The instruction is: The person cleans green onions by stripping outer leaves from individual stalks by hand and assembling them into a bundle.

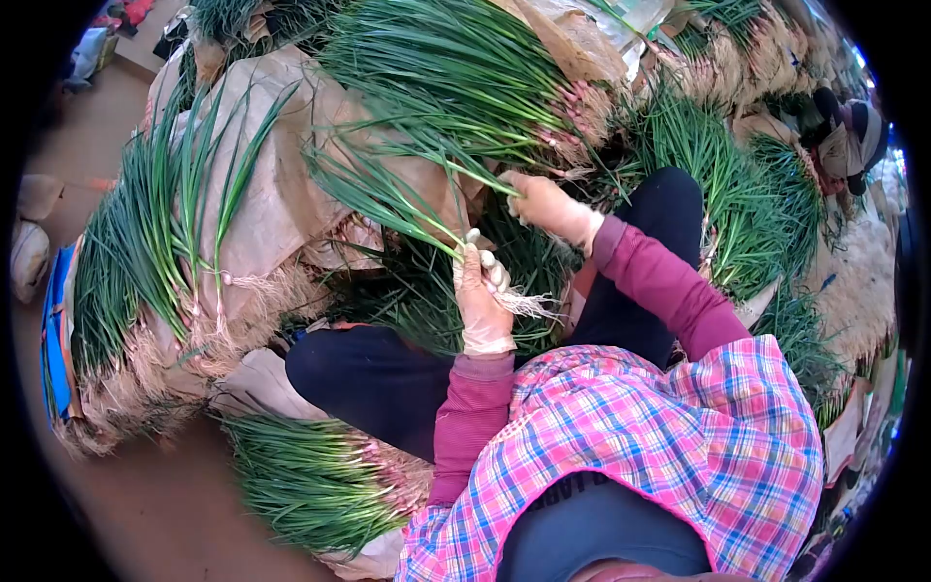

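Note:
My left hand (482, 296), in a pale glove, is closed round the lower stems of some green plants, whose white roots (527, 305) hang out on its right side. Up and to the right, my right hand (551, 207), also gloved, is closed on the stems of another green plant (482, 176). The leaves of both run toward the upper left and overlap. Behind my hands lies a large pile of green plants (436, 68) with pinkish stems and pale roots.
More rooted plants (145, 223) lie on brown sheeting (281, 165) at the left. A bundle (320, 475) is below my left knee. Loose green leaves (412, 291) lie between my legs. Further bundles (718, 175) are at the right, near a partly visible person (853, 141).

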`<state>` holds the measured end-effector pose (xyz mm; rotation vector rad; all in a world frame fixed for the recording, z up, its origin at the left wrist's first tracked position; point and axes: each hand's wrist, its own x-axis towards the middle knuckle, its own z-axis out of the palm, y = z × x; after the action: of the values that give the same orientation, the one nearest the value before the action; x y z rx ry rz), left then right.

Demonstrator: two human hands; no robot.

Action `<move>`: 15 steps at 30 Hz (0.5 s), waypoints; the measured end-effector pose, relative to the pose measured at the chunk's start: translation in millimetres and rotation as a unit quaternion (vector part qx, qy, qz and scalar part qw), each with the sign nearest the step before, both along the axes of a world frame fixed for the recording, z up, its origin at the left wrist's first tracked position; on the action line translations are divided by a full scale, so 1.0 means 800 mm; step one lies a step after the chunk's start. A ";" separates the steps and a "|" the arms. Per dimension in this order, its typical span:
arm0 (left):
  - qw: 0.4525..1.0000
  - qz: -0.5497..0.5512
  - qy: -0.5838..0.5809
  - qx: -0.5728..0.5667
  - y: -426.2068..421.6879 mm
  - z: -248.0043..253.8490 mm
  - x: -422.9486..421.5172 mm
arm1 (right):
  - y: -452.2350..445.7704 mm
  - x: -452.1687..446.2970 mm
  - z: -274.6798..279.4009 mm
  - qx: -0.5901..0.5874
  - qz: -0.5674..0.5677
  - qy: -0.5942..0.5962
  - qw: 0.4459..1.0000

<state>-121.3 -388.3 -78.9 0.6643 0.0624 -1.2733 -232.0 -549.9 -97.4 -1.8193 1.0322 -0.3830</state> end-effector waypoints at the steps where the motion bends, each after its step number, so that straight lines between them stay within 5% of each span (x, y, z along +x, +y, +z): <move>1: 1.000 -0.002 -0.001 -0.001 0.002 -0.004 0.001 | 0.000 -0.001 0.017 0.201 -0.019 -0.082 0.976; 7: 1.000 0.009 -0.007 -0.026 0.006 0.002 0.004 | -0.022 -0.060 0.189 0.161 0.033 -0.225 0.960; 11: 1.000 0.005 0.010 -0.010 0.004 -0.004 0.006 | -0.020 -0.120 0.232 -0.009 -0.152 -0.177 0.972; 12: 1.000 0.000 -0.011 -0.014 0.006 -0.007 0.006 | -0.028 -0.148 0.221 -0.030 -0.225 -0.295 0.928; 15: 1.000 -0.010 -0.009 -0.004 0.006 -0.007 0.004 | 0.005 -0.231 0.249 -0.220 -0.312 -0.308 0.871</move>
<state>-118.0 -383.9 -84.5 0.6705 0.0355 -1.2855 -416.6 -545.7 102.1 -1.5028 1.0902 -1.5931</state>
